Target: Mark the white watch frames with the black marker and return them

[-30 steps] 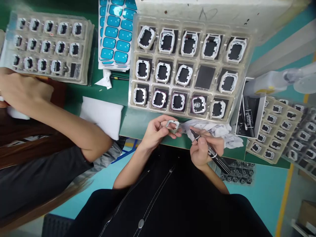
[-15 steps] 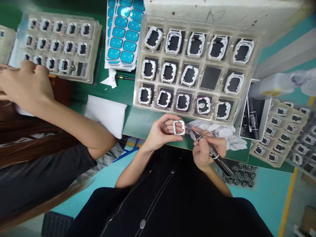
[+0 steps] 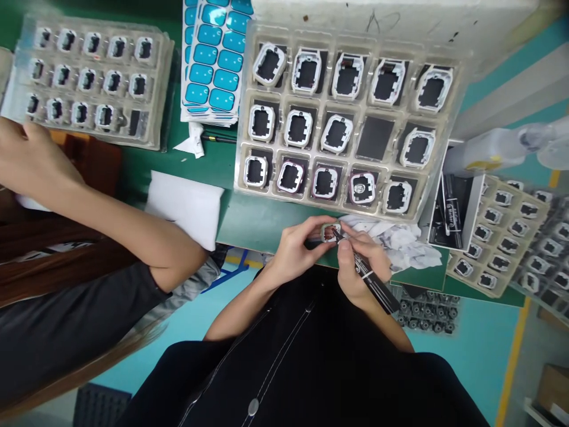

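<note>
Left hand [image 3: 293,254]: pinches a small pale frame [image 3: 323,233]
Right hand [image 3: 361,261]: holds a black marker [image 3: 376,288] slantwise, tip at the frame
Clear tray [image 3: 311,205]: white frames [image 3: 309,127] in three rows, beyond the hands
White box [image 3: 473,216]: black markers [image 3: 452,209] inside, right of the tray

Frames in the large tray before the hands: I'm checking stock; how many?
14 frames in the large tray: five in the far row, four in the middle row, five in the near row. None there seems hidden. The left hand holds another frame outside it.
</note>
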`<state>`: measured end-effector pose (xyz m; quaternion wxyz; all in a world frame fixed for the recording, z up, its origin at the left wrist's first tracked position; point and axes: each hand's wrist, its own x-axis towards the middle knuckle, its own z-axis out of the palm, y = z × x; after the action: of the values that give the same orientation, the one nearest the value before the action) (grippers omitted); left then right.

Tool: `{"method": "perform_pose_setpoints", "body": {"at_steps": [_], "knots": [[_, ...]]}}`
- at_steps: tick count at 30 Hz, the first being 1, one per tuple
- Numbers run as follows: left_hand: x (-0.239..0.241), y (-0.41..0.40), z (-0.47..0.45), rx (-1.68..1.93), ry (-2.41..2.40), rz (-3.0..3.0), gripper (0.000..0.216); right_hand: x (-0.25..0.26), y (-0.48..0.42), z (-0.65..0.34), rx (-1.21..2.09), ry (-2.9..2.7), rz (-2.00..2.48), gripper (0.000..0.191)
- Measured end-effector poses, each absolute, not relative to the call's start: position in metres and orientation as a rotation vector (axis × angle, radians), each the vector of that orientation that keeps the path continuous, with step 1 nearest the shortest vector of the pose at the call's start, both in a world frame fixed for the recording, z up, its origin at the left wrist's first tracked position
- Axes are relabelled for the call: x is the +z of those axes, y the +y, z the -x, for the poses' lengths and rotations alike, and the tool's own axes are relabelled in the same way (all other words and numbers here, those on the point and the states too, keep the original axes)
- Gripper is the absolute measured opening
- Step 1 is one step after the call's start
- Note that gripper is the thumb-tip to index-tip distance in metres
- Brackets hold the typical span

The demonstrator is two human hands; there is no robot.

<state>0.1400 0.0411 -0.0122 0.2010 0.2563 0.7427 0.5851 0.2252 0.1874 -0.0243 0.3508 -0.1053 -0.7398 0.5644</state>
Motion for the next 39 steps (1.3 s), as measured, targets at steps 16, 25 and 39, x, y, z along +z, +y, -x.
{"method": "perform_pose_setpoints", "body": {"at_steps": [16,25,39], "knots": [[-0.0098,0.0388,-0.1421,1.503,2.186,-0.796,0.04,-0.0244,0.1875,-0.2228,1.376,-1.964,0.274,0.021],[-0.0084,0.0404,-0.1424,1.465,2.247,-0.852,0.039,-0.0215,0.1877,-0.2236,1.325,-2.012,0.319,0.019],[-0.0086,0.0399,-0.1426,1.464,2.254,-0.842,0.035,-0.0241,0.189,-0.2204,1.184,-2.059,0.178,0.023]]}}
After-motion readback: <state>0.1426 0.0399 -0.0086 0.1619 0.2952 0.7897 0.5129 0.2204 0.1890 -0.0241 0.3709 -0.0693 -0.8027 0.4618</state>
